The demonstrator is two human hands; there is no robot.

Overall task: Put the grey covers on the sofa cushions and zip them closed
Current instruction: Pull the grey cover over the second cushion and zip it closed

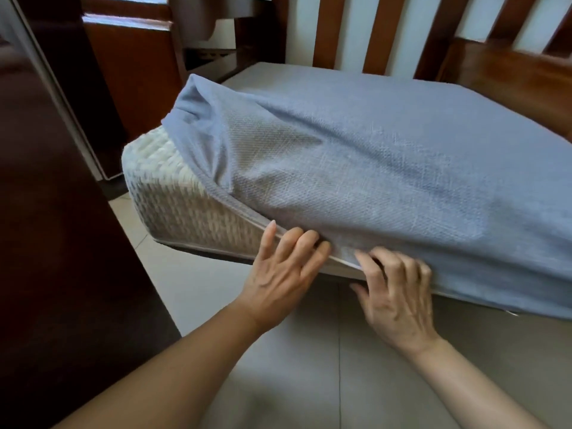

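A thick sofa cushion with a pale woven inner casing (161, 193) lies tilted on the wooden sofa, its near left corner bare. A grey-blue cover (387, 168) sheathes most of it, bunched at the far left corner. The cover's open edge with light piping (247, 212) runs diagonally down to my hands. My left hand (284, 270) presses with straight fingers against the cushion side at that edge. My right hand (399, 292) has its fingers curled round the cover's lower edge, thumb underneath.
A second grey cushion (266, 74) lies behind on the sofa seat. Wooden sofa slats (380, 29) and an armrest (510, 72) stand at the back right. Dark wooden furniture (55, 227) fills the left. Pale floor tiles (309, 351) lie below.
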